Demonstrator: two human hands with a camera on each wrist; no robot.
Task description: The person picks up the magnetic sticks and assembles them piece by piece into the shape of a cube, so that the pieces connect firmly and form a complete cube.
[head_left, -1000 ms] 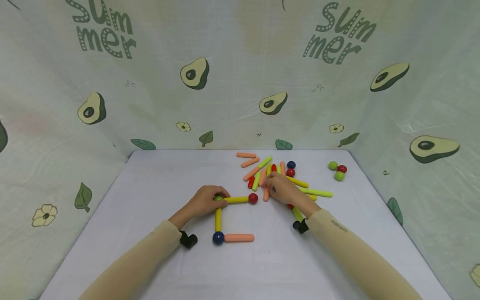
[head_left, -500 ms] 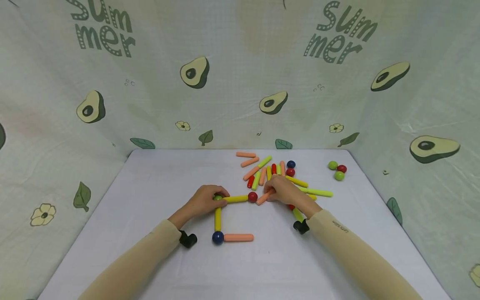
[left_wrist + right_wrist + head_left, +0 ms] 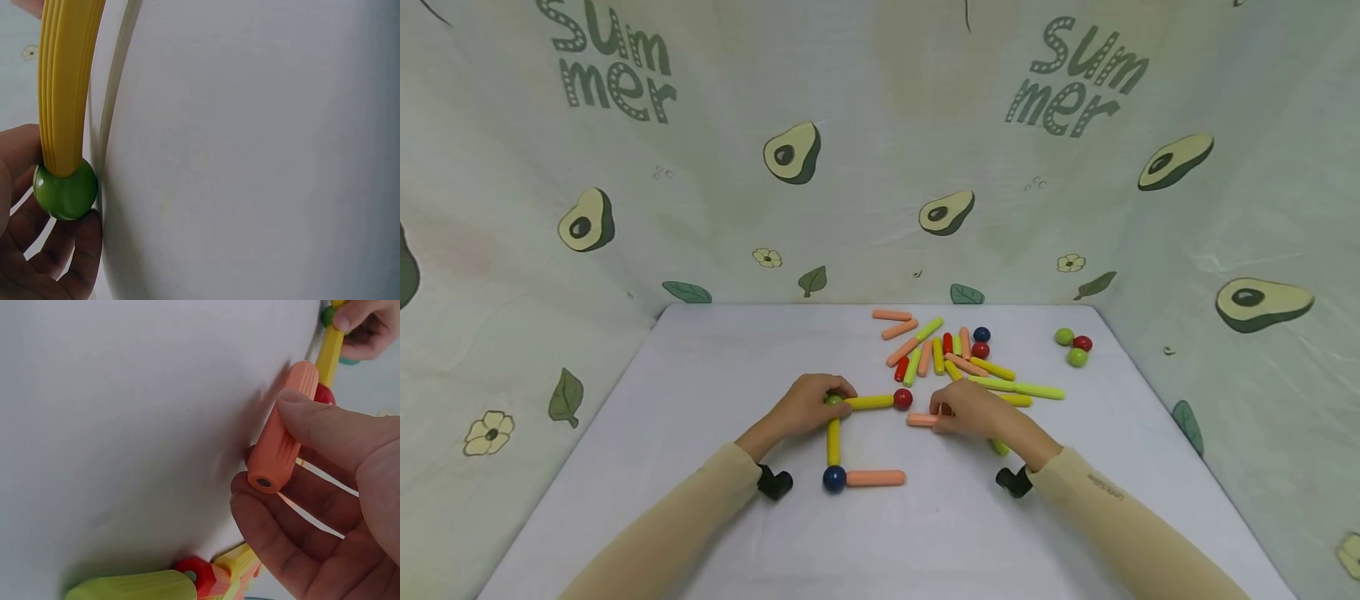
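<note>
My left hand (image 3: pixel 808 404) grips a green ball (image 3: pixel 65 190) at a corner of a joined figure. From that ball a yellow stick (image 3: pixel 870 402) runs right to a red ball (image 3: pixel 902 399). A second yellow stick (image 3: pixel 833 443) comes down to a dark blue ball (image 3: pixel 833 478), with an orange stick (image 3: pixel 876 477) pointing right from it. Between thumb and fingers, my right hand (image 3: pixel 977 408) pinches a loose orange stick (image 3: pixel 281 437) with a small dark disc in its end. Its left end lies just below and right of the red ball, apart from it.
Several coloured sticks (image 3: pixel 925 358) and a few balls lie scattered behind the right hand. Two green balls and a red one (image 3: pixel 1082 343) sit at the far right. Patterned cloth (image 3: pixel 865 150) walls in the white table (image 3: pixel 737 350) at back and sides.
My right hand has drawn the orange stick out of the pile towards me, turning it from upright in view to level. The left hand stays at the green ball.
</note>
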